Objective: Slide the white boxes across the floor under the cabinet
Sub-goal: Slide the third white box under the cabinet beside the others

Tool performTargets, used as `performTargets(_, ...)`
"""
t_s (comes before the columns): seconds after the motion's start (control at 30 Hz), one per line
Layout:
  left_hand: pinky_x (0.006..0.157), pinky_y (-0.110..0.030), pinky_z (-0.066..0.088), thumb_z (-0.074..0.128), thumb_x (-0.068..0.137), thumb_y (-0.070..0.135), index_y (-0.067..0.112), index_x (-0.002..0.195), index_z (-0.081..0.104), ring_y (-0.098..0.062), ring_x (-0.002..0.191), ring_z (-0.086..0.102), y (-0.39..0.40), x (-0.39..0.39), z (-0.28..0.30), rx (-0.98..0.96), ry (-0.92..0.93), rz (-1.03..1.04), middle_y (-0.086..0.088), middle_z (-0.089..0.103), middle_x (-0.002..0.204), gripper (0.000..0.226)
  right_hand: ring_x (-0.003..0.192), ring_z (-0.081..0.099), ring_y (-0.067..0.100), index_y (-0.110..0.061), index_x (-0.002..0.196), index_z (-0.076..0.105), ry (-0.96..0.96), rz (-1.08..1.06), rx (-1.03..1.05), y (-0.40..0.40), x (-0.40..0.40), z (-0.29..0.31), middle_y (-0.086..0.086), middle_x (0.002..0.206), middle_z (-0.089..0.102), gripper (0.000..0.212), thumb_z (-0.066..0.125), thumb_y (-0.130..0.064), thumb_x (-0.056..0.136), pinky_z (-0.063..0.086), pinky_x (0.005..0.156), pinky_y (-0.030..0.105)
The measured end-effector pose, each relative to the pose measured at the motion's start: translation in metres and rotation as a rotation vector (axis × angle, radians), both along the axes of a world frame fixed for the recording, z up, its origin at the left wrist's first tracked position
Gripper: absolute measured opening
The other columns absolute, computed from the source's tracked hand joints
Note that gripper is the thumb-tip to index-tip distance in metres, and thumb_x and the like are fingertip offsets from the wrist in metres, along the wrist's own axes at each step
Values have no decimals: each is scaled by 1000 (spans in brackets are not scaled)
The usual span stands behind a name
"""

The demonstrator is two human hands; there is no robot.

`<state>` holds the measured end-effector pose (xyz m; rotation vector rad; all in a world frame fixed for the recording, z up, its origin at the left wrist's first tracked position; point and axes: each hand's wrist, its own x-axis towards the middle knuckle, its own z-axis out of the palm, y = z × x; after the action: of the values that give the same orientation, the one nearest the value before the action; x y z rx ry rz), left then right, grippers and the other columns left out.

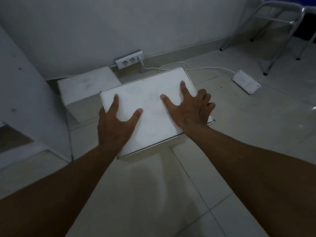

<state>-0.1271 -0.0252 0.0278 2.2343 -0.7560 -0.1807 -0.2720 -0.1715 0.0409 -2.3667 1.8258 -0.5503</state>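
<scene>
Left hand (114,124): palm at the near-left edge of the front white box (150,106), thumb and forefinger spread flat on the lid, other fingers wrapped down the left side.
Right hand (191,106): thumb and forefinger splayed on the lid, remaining fingers curled over the right edge.
Front white box: on the tiled floor (153,194), gripped from both sides, long axis angled away to the right.
Second white box (85,88): behind and left of the first, near the wall, just beside the cabinet (25,93).
Wall socket strip (129,61): low on the wall, one plug in.
Power strip (246,82): on the floor, right.
Chair legs (273,36): far right.
</scene>
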Motion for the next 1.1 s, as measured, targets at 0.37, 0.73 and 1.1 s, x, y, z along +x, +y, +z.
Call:
performTargets(0.37, 107, -48, 36, 47, 69, 87, 40, 152, 20, -34, 133, 40, 177, -26, 47, 85, -158, 162, -11, 40, 148, 99, 107, 37, 33, -44, 150, 27, -67, 175, 68, 158, -5, 30, 15, 118, 44, 89, 20, -92, 74, 26, 88, 47)
performTargets(0.73, 107, -49, 34, 47, 69, 87, 37, 152, 22, -35, 136, 37, 302, 2, 43, 87, -132, 237, -13, 39, 149, 100, 107, 36, 33, -42, 150, 27, -49, 276, 81, 269, 38, 29, 17, 121, 43, 90, 19, -91, 75, 25, 87, 47)
performTargets(1.1, 108, -52, 33, 47, 64, 91, 41, 151, 20, -35, 136, 38, 419, 67, 2, 124, -19, 290, -10, 38, 149, 103, 105, 40, 32, -41, 148, 31, 25, 301, 76, 381, 109, -8, 15, 117, 46, 87, 23, -90, 76, 28, 87, 46)
